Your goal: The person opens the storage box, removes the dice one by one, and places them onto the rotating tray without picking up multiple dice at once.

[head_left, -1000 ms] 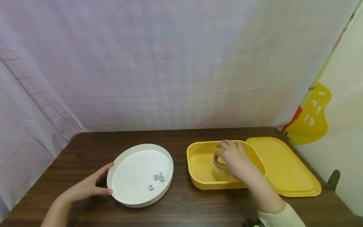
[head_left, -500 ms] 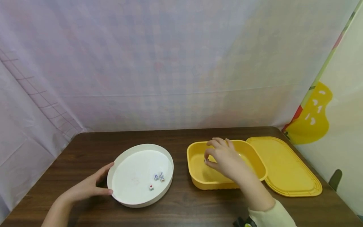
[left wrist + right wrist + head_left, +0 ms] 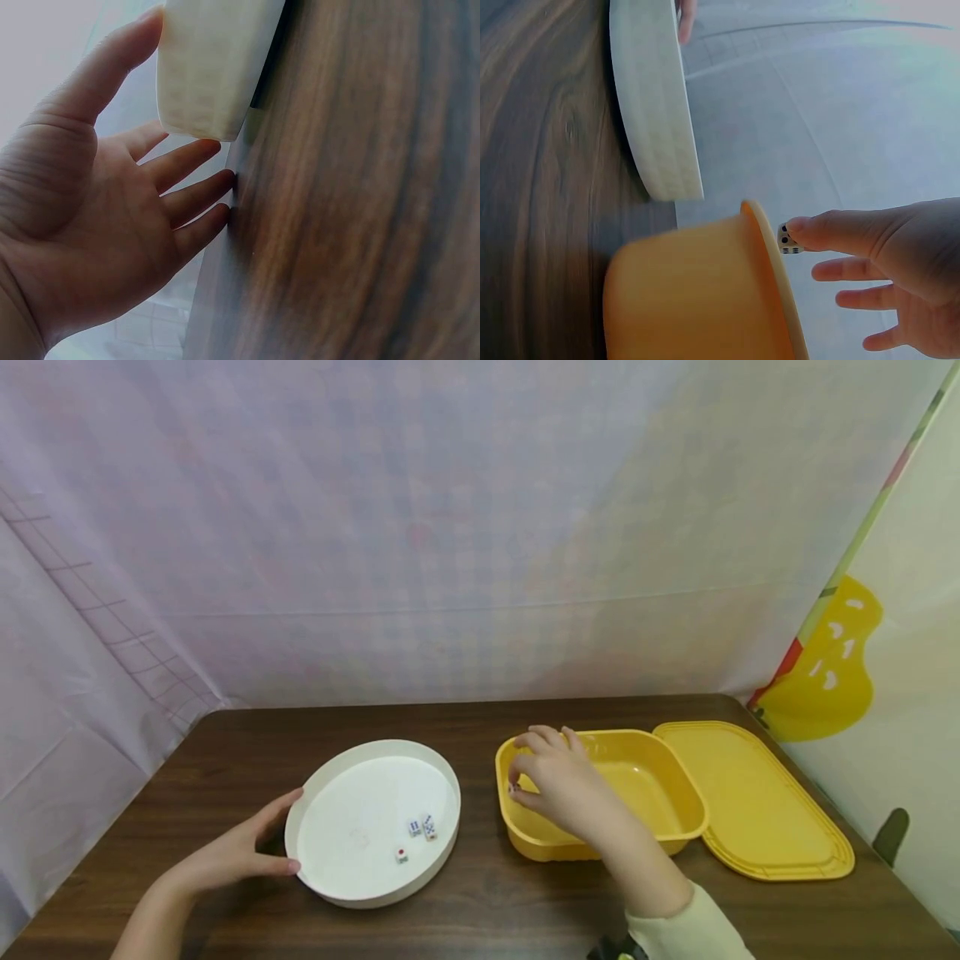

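My right hand (image 3: 562,787) pinches a small white die with dark pips (image 3: 786,240) between thumb and fingers. It is above the left end of a yellow plastic box (image 3: 641,793), close to the rim in the right wrist view. My left hand (image 3: 228,857) rests on the left side of a round white tray (image 3: 341,814), thumb and fingers spread and touching its wall. In the left wrist view its fingers are fairly straight against the tray wall (image 3: 206,71). Inside the tray, towards the right, lie a die with a red pip (image 3: 401,855) and blue-pipped dice (image 3: 429,828).
The yellow lid (image 3: 765,802) lies flat to the right of the box, partly against it. Dark wooden table (image 3: 480,902) lies under everything, with a strip of it between tray and box. A pale curtain (image 3: 450,527) hangs behind the table.
My right hand has moved left across the yellow box with the die, from its middle to its left end. The left hand and the tray have stayed put.
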`<state>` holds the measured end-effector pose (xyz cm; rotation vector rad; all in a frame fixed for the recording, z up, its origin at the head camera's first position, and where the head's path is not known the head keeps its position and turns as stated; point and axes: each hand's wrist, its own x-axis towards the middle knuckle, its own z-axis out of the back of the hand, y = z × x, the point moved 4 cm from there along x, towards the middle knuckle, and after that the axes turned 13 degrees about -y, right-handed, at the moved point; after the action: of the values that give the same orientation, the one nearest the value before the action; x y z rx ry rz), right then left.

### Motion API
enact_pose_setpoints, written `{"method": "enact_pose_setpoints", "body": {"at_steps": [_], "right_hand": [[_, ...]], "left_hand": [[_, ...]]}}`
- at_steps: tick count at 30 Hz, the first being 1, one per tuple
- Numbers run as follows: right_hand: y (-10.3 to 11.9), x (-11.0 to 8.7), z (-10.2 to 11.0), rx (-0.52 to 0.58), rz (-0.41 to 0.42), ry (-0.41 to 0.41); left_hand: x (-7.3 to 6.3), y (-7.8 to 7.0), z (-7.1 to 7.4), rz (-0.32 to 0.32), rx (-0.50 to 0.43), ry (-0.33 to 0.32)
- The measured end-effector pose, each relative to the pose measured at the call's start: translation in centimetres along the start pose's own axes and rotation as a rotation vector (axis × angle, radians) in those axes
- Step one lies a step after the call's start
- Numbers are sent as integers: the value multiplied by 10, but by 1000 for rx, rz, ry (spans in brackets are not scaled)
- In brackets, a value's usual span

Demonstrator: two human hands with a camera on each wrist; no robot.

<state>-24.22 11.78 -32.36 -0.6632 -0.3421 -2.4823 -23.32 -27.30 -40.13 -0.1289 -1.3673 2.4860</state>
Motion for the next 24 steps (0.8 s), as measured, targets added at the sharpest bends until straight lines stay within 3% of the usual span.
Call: {"method": "enact_pose_setpoints", "body": {"at_steps": [15, 24], "right_hand": [[28, 9, -10, 39, 9, 31], [44, 14, -16, 58, 73, -2]], "left_hand": [[0, 0, 0, -21, 19, -19], [0, -1, 0, -23, 9, -13]]}}
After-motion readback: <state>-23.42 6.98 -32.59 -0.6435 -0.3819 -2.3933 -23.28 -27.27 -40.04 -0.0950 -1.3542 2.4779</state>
